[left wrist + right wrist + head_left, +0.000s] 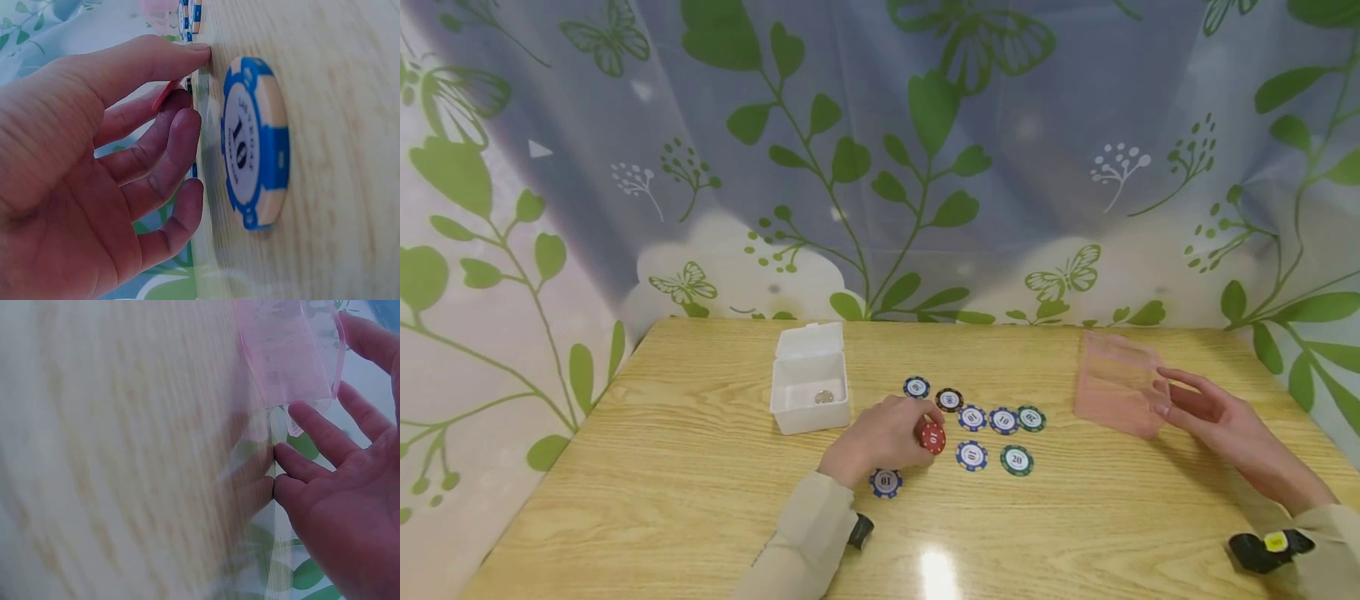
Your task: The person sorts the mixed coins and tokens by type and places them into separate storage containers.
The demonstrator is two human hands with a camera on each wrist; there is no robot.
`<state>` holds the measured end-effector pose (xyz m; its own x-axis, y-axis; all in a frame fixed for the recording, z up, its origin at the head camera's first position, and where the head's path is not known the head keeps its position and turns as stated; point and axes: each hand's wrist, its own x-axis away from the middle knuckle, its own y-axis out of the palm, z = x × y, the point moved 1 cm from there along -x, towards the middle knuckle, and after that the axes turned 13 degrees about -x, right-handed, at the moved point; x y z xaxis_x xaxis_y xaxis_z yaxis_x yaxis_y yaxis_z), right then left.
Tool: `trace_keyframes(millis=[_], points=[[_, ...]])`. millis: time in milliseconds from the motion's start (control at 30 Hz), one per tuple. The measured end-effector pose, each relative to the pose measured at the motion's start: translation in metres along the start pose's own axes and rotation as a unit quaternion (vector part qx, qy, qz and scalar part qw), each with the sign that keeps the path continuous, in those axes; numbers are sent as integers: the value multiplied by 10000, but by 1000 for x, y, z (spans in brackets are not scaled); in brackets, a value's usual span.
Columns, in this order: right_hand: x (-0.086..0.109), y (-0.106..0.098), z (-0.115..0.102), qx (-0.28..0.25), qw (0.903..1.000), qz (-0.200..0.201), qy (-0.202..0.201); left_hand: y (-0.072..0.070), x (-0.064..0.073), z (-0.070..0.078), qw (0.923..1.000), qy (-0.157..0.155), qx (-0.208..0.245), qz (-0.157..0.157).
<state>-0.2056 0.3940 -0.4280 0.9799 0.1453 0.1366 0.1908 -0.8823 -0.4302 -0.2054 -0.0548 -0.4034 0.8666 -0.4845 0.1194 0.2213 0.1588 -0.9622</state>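
Note:
My left hand (883,437) reaches over the table among the poker chips, thumb and fingers around a red poker chip (933,437) marked 10. In the left wrist view the red chip is tilted up between the fingers, partly hidden by them. A blue-and-white 10 chip (242,140) lies near that hand's palm side; the head view has it just below the wrist. On the right, my right hand (1232,429) is at the side of a see-through pink box (1116,392), its fingers spread loosely and fingertips right at the box's edge.
An open white box (811,417) with its lid (810,340) back stands left of the chips, a small shiny round piece (824,397) inside. Several chips lie mid-table, including a black chip (949,400) and a green 20 chip (1017,460). A patterned curtain (880,167) hangs behind.

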Motion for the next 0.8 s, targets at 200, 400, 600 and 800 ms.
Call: trace_keyframes(millis=[200, 400, 600, 800], points=[[0, 0, 0, -27, 10000, 5, -70, 1, 1, -2, 10000, -7, 84, -54], [0, -1, 2, -76, 9999, -4, -124, 1, 1, -2, 9997, -24, 175, -145], [1, -4, 6, -184, 9991, 46, -383, 0, 1, -3, 9996, 49, 234, -146], [0, -4, 8, -109, 9987, 250, -431, 0, 0, -3, 9995, 50, 272, -168]])
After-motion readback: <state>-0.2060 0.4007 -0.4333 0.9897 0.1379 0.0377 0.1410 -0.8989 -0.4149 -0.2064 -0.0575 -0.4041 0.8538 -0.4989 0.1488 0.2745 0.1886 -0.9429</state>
